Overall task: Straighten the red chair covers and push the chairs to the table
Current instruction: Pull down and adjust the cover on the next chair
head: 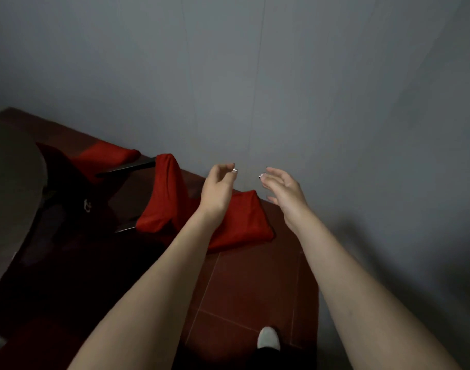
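The risk I see is a one-sided pull. The nearest red fabric chair cover (245, 222), at 5 o'clock from the left hand (218, 188), seems to stand close to the plain grey wall (335, 102). If only one hand takes it, the cloth may twist more, or the chair may scrape the wall instead of rolling toward the round grey table (7, 177) at 9 o'clock. The middle red cover (163, 193) and the far red cover (108, 156) lie at 9 and 10 o'clock of that hand (the middle one looks bunched). Both hands are empty and in the air: the left with fingers loosely curled, the right hand (284, 189) with fingers spread, touching nothing.
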Demonstrator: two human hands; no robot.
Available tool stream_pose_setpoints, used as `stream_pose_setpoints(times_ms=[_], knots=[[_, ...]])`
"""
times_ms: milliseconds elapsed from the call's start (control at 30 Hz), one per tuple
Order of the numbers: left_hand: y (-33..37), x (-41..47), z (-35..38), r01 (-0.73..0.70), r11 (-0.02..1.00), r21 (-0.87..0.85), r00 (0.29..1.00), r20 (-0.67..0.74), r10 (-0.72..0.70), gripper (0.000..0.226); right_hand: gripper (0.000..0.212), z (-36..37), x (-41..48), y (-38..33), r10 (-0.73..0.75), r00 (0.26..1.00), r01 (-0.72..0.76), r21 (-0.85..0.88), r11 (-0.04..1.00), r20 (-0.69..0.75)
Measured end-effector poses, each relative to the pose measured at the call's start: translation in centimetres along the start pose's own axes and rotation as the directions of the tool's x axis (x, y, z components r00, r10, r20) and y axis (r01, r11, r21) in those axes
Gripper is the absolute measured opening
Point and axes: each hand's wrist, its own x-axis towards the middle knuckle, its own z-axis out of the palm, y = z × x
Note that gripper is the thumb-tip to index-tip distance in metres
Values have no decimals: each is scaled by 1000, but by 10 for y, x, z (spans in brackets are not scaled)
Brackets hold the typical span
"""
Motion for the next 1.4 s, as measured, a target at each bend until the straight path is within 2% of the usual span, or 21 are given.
stream_pose_setpoints(times_ms=[133,333,467,567,867,1100,1233,1400], knots=[[4,51,26,-10,998,59,994,-108,16,20,33,-14,60,-10,-19,997,21,-25,999,71],[-2,108,72,11,999,50,986,-168,-3,23,36,-35,142,-9,-27,990,33,-41,999,139],[-20,126,86,27,995,93,980,-197,-8,23,45,-39,179,4,5,989,-3,-12,1000,150],[-30,146,91,43,994,103,975,-219,-20,21,43,-38,209,12,37,985,-33,-27,999,170],[-47,240,85,42,999,28,975,-219,-35,19,39,3,299,32,98,980,-85,-84,993,173],[-75,343,60,118,993,-12,959,-258,-117,16,37,59,390,35,160,968,-128,-166,978,195],[-84,375,59,161,987,4,960,-233,-156,14,28,74,427,36,168,967,-135,-173,976,191],[-100,396,61,217,976,10,950,-233,-209,18,27,77,446,58,203,962,-173,-167,971,183]])
